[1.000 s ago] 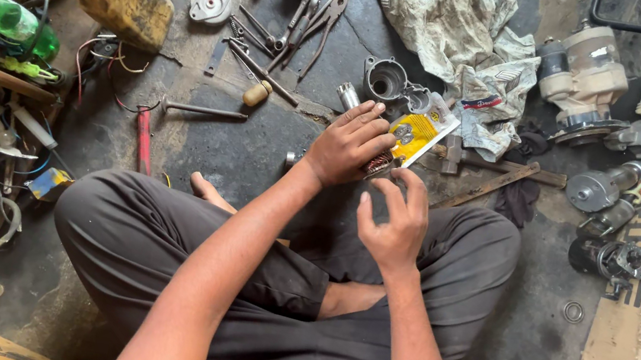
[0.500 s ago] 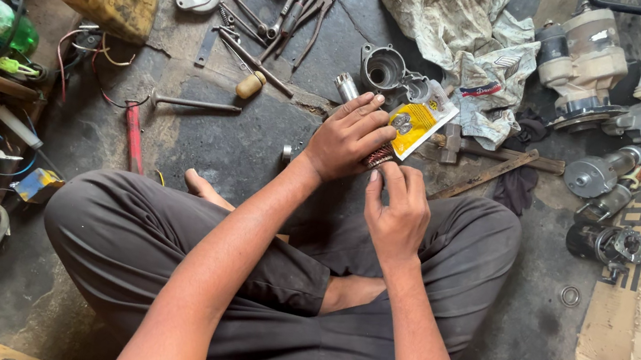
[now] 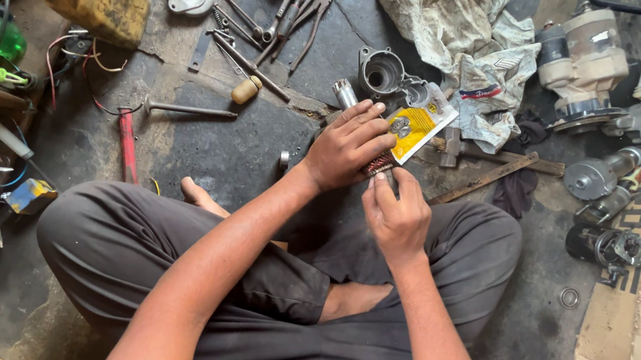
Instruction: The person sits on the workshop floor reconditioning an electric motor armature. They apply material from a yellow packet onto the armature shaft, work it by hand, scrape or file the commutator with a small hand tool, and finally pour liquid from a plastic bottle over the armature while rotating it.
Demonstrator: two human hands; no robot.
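Cross-legged on the floor, the left hand (image 3: 346, 148) still pinches a small yellow-and-clear plastic packet (image 3: 416, 123) at twelve o'clock; the right hand (image 3: 397, 211), fingers closed at its lower edge, has barely shifted, metal tools (image 3: 280, 10) beyond.

Not much has moved here. Your left hand (image 3: 346, 148) has slid further over the yellow packet (image 3: 416, 124), so its fingers now cover more of the lower end. Your right hand (image 3: 396, 211) has crept up closer underneath it, thumb nearly at the packet's bottom edge, and the packet tilts a bit more upright.
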